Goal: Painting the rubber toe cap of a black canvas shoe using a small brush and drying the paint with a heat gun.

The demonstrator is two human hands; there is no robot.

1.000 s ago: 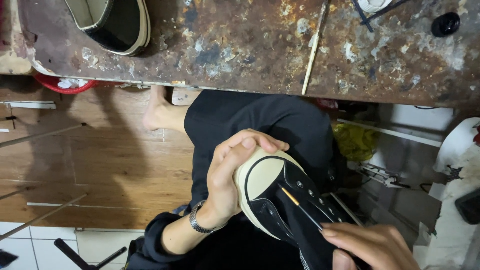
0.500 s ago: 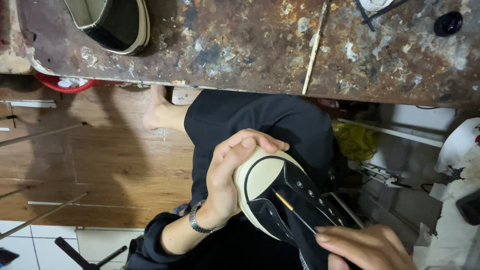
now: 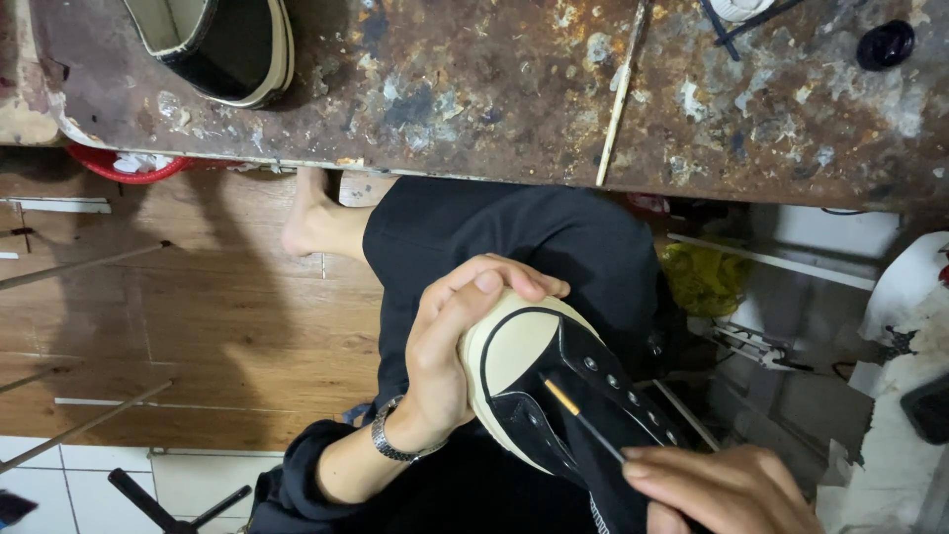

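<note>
My left hand (image 3: 457,346) wraps around the cream rubber toe of a black canvas sneaker (image 3: 563,396) held over my lap, toe pointing up toward the bench. A metal watch sits on that wrist. My right hand (image 3: 717,489), at the bottom right, pinches a thin black tool with a yellow tip (image 3: 578,415). Its tip rests on the shoe's tongue between the eyelet rows.
A stained, rusty workbench (image 3: 474,89) spans the top, with a second black sneaker (image 3: 222,44) at its left, a thin wooden stick (image 3: 618,94) and a black cap (image 3: 885,44) at right. Below are wooden floor, a red basin (image 3: 124,168) and a yellow bag (image 3: 702,277).
My right hand has shifted slightly left and up, pushing the thin tool's tip further along the tongue. My left hand keeps the same grip on the toe.
</note>
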